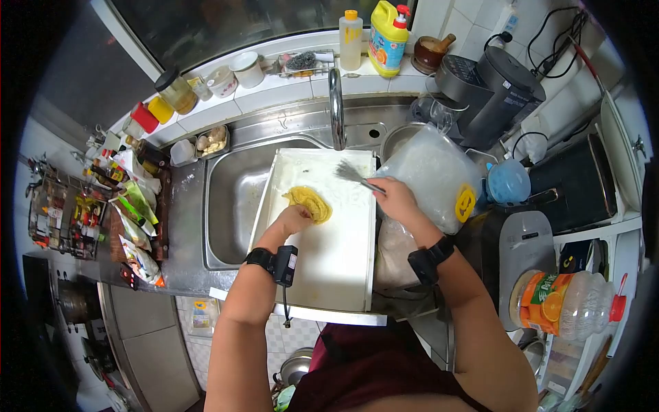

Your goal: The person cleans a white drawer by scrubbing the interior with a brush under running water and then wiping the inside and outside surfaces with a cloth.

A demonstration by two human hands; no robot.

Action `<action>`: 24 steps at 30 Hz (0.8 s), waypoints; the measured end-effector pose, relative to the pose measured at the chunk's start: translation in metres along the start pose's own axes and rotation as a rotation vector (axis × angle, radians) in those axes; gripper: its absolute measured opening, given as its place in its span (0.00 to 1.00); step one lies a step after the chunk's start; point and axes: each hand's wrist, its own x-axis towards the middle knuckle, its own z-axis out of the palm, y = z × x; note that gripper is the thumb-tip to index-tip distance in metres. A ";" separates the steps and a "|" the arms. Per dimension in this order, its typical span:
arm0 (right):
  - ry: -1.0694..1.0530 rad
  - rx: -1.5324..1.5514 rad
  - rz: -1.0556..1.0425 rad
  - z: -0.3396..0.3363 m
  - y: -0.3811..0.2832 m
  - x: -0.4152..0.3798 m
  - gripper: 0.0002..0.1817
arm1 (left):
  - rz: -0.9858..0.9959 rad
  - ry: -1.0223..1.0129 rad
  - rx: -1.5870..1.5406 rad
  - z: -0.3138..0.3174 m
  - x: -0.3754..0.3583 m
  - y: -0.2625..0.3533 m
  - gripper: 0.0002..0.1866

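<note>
Evidently, cloth and brush share one tray

The left hand (pixel 296 218) curls onto the crumpled yellow cloth (pixel 309 202) inside the smooth white tray (pixel 333 275); gripping or merely pressing, I cannot tell. The right hand (pixel 397 198) closes round the slim handle of the brush (pixel 353 174), probably to angle its splayed grey bristles freely.

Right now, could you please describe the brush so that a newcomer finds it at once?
Find the white tray in front of the tap. Near its far right corner, the right hand holds the brush by its handle. The left hand has a crumpled yellow cloth; the brush is thin and grey, with bristles fanned at one end.
</note>
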 end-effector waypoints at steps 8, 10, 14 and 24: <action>0.324 -0.129 -0.003 -0.005 0.051 0.083 0.21 | -0.091 0.037 -0.026 0.005 0.010 -0.003 0.15; 0.227 -0.094 0.080 0.008 0.060 0.126 0.23 | -0.086 0.028 -0.077 0.004 0.006 0.006 0.17; 0.323 -0.114 0.066 0.038 0.055 0.167 0.27 | 0.035 0.027 -0.112 0.012 0.010 -0.011 0.21; -0.525 0.053 -0.591 0.092 -0.015 0.062 0.28 | -0.094 -0.155 -0.403 0.005 0.006 0.008 0.10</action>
